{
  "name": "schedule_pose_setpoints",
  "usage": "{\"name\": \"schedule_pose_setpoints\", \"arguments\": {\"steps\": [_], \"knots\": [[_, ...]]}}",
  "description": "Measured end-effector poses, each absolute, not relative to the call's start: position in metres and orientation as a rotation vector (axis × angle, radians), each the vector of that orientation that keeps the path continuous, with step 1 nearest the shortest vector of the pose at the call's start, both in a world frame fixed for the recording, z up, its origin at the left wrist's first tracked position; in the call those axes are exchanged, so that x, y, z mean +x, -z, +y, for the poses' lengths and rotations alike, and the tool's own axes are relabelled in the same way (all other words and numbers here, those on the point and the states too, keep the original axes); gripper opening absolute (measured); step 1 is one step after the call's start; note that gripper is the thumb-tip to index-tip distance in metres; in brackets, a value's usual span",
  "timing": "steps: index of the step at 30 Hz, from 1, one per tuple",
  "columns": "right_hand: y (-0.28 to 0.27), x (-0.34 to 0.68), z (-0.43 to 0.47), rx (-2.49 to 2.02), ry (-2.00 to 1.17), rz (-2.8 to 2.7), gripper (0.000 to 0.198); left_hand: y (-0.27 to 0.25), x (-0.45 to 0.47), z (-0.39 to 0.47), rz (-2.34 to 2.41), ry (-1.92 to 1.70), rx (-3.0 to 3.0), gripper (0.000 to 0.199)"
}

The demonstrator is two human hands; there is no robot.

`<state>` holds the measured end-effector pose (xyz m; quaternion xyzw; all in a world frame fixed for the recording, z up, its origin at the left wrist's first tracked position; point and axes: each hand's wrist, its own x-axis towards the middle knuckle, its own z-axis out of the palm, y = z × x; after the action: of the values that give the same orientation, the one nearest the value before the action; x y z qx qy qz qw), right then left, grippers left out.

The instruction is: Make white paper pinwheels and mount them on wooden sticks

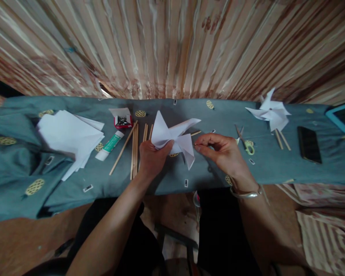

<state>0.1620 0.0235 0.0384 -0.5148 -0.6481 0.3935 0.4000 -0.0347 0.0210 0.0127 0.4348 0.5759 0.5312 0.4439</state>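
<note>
My left hand (pixel 153 159) grips a white paper pinwheel (pixel 176 134) near its centre, the thumb lying on top. The pinwheel's folded blades spread out over the cloth-covered table. To its right, my right hand (pixel 222 151) is closed in a pinch, thumb against forefinger, just beside one blade. A tiny thing seems to show at those fingertips, too small to name. Several wooden sticks (pixel 134 149) lie left of the pinwheel, some partly hidden behind my left hand. A small red and white box (pixel 123 118) of shiny metal pieces stands open behind them.
On the left are a stack of white paper (pixel 70 132) and a glue stick (pixel 109 145). Scissors (pixel 245 142) with green handles lie right of my right hand. Farther right are finished-looking pinwheels (pixel 271 111) on sticks, a dark phone (pixel 309 143) and a blue-framed device (pixel 343 117).
</note>
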Motion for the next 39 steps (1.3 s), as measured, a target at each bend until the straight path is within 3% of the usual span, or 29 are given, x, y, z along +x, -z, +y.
{"name": "schedule_pose_setpoints", "arguments": {"steps": [5,12,17,28,39], "knots": [[-0.051,0.137,0.012,-1.19,-0.95,-1.65,0.001,-0.012,-0.034,0.019,1.443,-1.278,1.172,0.006],[-0.04,0.123,0.011,-1.288,-0.622,-1.897,0.012,-0.01,-0.03,0.018,1.345,-1.317,1.084,0.008],[-0.036,0.124,0.012,-1.313,-0.514,-1.861,0.007,-0.012,-0.029,0.018,1.262,-1.337,0.958,0.009],[-0.024,0.127,0.023,-1.251,-0.967,-1.636,0.004,-0.009,-0.028,0.017,1.187,-1.353,0.897,0.01],[-0.029,0.133,0.024,-1.229,-1.07,-1.699,0.003,-0.005,-0.028,0.016,1.203,-1.341,0.982,0.009]]}}
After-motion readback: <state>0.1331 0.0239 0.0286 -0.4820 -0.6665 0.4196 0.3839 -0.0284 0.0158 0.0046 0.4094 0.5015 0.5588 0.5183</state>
